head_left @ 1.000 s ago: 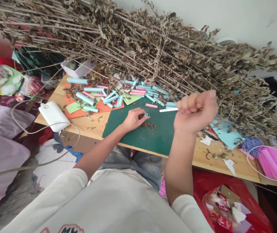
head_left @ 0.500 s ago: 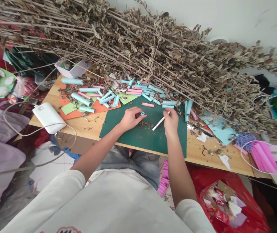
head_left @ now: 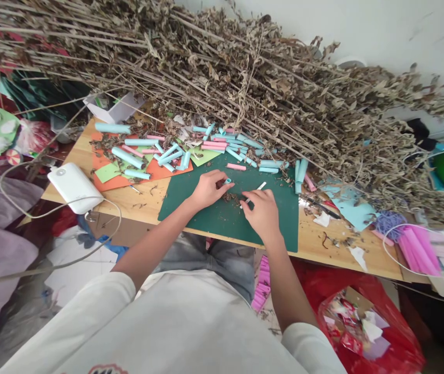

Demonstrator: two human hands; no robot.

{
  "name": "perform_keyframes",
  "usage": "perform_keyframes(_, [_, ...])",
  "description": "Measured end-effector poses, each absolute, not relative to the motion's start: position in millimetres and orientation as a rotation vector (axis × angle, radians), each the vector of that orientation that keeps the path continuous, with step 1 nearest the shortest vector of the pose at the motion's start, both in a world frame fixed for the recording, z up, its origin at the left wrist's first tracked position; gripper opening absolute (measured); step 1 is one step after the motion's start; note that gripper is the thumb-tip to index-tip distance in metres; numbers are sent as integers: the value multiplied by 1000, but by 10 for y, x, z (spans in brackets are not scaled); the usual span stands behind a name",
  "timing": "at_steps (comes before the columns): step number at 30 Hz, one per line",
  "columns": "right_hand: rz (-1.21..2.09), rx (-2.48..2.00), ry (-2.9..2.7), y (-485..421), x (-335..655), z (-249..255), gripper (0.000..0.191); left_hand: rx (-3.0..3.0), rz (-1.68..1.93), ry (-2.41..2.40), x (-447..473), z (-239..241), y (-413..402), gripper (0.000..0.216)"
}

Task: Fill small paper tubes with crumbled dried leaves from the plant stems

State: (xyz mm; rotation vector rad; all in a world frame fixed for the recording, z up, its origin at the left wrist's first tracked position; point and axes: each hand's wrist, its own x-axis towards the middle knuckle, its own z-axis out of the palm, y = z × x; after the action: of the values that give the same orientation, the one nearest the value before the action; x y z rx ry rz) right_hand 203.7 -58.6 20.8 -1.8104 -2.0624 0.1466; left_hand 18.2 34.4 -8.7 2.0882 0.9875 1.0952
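Tubes [head_left: 222,143] rolled, heaped beyond green mat [head_left: 280,228]; paper sheets [head_left: 352,210] lie flat. Left hand [head_left: 208,189] grip pinches short blue tube [head_left: 227,181]; right hand [head_left: 263,213] grip closed round white stick [head_left: 253,193].

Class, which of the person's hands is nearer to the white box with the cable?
Left. The left hand lies on the green mat right of the white box; the right hand is farther right.
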Motion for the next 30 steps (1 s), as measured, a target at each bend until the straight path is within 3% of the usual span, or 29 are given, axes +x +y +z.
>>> perform_keyframes(6, [204, -1758, -1974, -558, 2022, 161, 21, 2084, 1094, 985, 180, -116, 347, 29])
perform_keyframes(12, [636, -1513, -1189, -529, 1952, 125, 13, 2060, 1095, 976, 186, -122, 345, 31])
perform_keyframes(16, [770, -1372, -861, -406, 1822, 163, 17, 2053, 1090, 973, 187, -110, 347, 32])
perform_keyframes(30, [488, -1413, -1400, -167, 1565, 313, 10, 2086, 1061, 943, 175, -97, 344, 14])
